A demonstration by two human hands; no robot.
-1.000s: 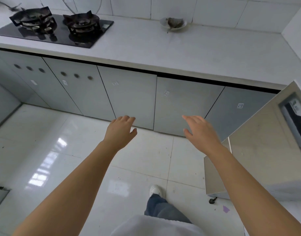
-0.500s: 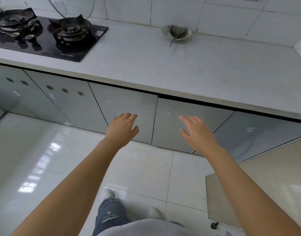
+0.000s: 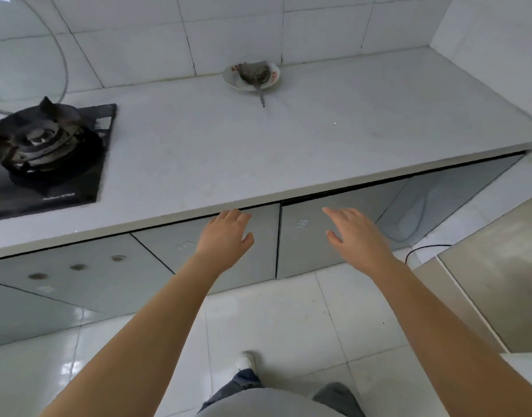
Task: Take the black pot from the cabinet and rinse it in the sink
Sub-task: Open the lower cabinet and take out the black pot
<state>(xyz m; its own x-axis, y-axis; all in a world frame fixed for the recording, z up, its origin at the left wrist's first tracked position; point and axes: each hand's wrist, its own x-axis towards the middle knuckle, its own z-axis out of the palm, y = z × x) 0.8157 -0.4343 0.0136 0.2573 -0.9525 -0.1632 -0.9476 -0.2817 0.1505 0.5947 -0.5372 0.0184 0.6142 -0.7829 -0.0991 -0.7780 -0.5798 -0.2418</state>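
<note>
Compared with half a second ago, the person stands closer to the counter (image 3: 258, 152), and both hands now reach up near its front edge instead of hanging low before the doors. The left hand (image 3: 225, 236) is held out with fingers straight and loosely together, thumb apart, its fingertips just under the counter edge in front of a closed cabinet door (image 3: 180, 248). The right hand (image 3: 355, 236) is spread the same way in front of the next door (image 3: 306, 236); neither holds anything, and whether they touch the doors cannot be told. The black pot is not in view, all doors being shut. Beyond the left hand lies the stove (image 3: 45, 152); beyond both, by the wall, a plate (image 3: 252, 76).
</note>
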